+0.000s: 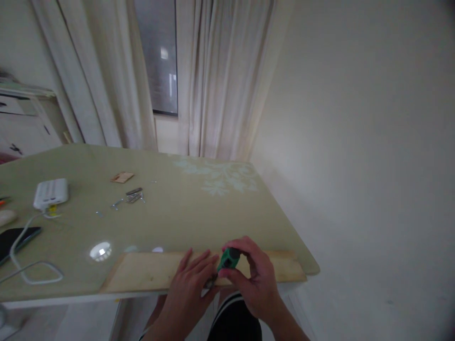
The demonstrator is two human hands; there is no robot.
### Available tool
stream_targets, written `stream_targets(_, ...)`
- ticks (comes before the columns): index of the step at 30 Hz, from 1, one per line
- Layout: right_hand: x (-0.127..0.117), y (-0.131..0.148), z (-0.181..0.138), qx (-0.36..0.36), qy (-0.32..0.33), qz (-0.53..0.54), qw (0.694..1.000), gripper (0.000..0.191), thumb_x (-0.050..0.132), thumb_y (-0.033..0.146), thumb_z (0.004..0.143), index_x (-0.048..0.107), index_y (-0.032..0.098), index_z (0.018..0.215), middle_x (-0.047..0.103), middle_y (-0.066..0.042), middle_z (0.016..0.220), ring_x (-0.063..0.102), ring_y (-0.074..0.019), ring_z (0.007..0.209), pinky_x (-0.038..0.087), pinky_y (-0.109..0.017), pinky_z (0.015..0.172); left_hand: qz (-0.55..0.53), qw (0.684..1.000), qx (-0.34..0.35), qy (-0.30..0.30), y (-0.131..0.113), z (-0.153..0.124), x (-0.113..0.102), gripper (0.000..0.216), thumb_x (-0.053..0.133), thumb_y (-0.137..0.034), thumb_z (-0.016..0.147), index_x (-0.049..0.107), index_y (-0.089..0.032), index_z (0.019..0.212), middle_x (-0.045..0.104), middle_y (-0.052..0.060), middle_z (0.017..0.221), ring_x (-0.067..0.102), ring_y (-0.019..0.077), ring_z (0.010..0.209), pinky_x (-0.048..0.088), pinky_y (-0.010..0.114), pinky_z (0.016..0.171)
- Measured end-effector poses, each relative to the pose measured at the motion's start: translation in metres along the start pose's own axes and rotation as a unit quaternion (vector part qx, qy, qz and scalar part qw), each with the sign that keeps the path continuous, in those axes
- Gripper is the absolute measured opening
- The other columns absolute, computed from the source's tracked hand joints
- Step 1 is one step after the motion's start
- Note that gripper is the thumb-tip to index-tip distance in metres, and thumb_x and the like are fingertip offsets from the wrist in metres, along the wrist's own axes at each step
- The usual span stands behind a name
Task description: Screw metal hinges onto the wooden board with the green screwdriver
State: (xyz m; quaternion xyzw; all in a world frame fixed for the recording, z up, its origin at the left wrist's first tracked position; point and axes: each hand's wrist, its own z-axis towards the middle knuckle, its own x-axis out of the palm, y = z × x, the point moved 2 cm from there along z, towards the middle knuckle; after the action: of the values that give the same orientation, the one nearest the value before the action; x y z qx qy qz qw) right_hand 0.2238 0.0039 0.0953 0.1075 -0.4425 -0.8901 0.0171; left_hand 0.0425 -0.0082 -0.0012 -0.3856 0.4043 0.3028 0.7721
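1 green-handled tool [229,258] in right hand [256,277], left hand [192,282] on board [144,273]

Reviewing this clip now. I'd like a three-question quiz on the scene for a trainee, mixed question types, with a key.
1. Multiple choice: what does the right hand grip?
A. a white cable
B. a green-handled screwdriver
C. a phone

2. True or false: the wooden board lies along the far edge of the table.

3. Fill the gap: the spread fingers of the ____ hand rest over the board.

Key:
1. B.
2. False; it lies along the near edge, in front of the person.
3. Left; the left hand is over the board beside the screwdriver.
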Motion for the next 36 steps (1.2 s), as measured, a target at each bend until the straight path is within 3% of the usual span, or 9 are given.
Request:
stream_targets(4,-0.006,-0.007,-0.002,0.047,0.021,0.02,0.998,0.045,0.08,0.025,0.092,0.067,0.034,0.134,0.073,-0.006,0.114,0.072,-0.0229,0.105,0.056,-0.038,0.095,0.0,1.0,0.0,-0.007,-0.002,0.001,0.003,0.053,0.075,-0.022,0.089,0.063,-0.034,0.139,0.068,0.004,0.146,0.062,0.0313,0.138,0.037,0.067,0.122)
stream_targets(8,-0.004,0.001,0.0,0.064,0.089,-0.009,0.994,0.047,0.072,0.029,0.098,0.062,0.032,0.144,0.07,-0.011,0.126,0.067,-0.0259,0.115,0.052,-0.044,0.104,-0.009,0.999,-0.033,-0.029,-0.012,0.005,0.001,0.048,0.075,-0.023,0.091,0.064,-0.035,0.137,0.073,0.001,0.139,0.063,0.029,0.136,0.037,0.065,0.122)
stream_targets(12,0.01,0.008,0.009,0.049,0.092,0.058,0.993,0.032,0.062,0.029,0.103,0.063,0.029,0.134,0.066,-0.009,0.115,0.064,-0.0214,0.104,0.053,-0.038,0.095,0.009,0.998,-0.039,-0.05,-0.016,0.004,0.001,0.043,0.074,-0.027,0.094,0.064,-0.031,0.135,0.074,0.002,0.136,0.064,0.027,0.134,0.035,0.06,0.124)
stream_targets(16,0.031,-0.005,0.009,0.046,-0.025,0.17,0.984,0.008,0.067,0.03,0.1,0.061,0.025,0.1,0.056,0.0,0.09,0.053,-0.0135,0.077,0.047,-0.026,0.068,0.09,0.993,0.01,-0.073,-0.006,-0.009,0.002,0.045,0.07,-0.039,0.098,0.062,-0.026,0.141,0.068,0.005,0.146,0.062,0.0275,0.136,0.04,0.054,0.121)
stream_targets(22,0.043,-0.018,0.01,0.006,-0.125,0.298,0.946,0.02,0.067,0.031,0.101,0.057,0.024,0.085,0.043,0.008,0.062,0.035,-0.0084,0.05,0.03,-0.018,0.045,0.217,0.968,0.061,-0.111,0.007,-0.026,0.003,0.05,0.054,-0.041,0.107,0.054,-0.023,0.154,0.053,0.004,0.161,0.056,0.0285,0.142,0.042,0.048,0.117)
stream_targets(26,0.044,-0.014,0.011,-0.004,-0.192,0.293,0.937,0.029,0.065,0.033,0.102,0.056,0.023,0.077,0.037,0.01,0.053,0.028,-0.007,0.042,0.024,-0.016,0.038,0.222,0.965,0.064,-0.126,0.005,-0.025,0.004,0.047,0.048,-0.044,0.11,0.058,-0.024,0.151,0.055,0.004,0.159,0.059,0.0279,0.14,0.043,0.046,0.116)
stream_targets(31,0.052,-0.014,0.0,0.021,-0.322,0.189,0.928,0.029,0.067,0.034,0.101,0.058,0.021,0.077,0.041,0.009,0.053,0.033,-0.0067,0.042,0.028,-0.017,0.039,0.204,0.968,0.059,-0.131,0.005,-0.025,0.004,0.047,0.047,-0.045,0.11,0.059,-0.023,0.15,0.059,0.005,0.156,0.06,0.0273,0.139,0.042,0.045,0.117)
stream_targets(33,0.05,-0.012,0.004,0.059,-0.296,0.172,0.938,0.028,0.071,0.035,0.098,0.061,0.02,0.076,0.044,0.008,0.055,0.039,-0.0071,0.045,0.034,-0.017,0.042,0.196,0.97,0.059,-0.129,0.006,-0.025,0.004,0.048,0.049,-0.045,0.109,0.058,-0.024,0.151,0.06,0.006,0.155,0.06,0.0274,0.138,0.042,0.044,0.118)
stream_targets(36,0.034,-0.007,0.024,0.1,-0.135,0.219,0.961,0.03,0.081,0.04,0.088,0.067,0.019,0.071,0.062,-0.001,0.075,0.059,-0.0112,0.064,0.051,-0.022,0.056,0.181,0.974,0.06,-0.121,0.007,-0.023,0.001,0.048,0.056,-0.043,0.106,0.057,-0.024,0.151,0.062,0.006,0.153,0.061,0.028,0.137,0.042,0.044,0.117)
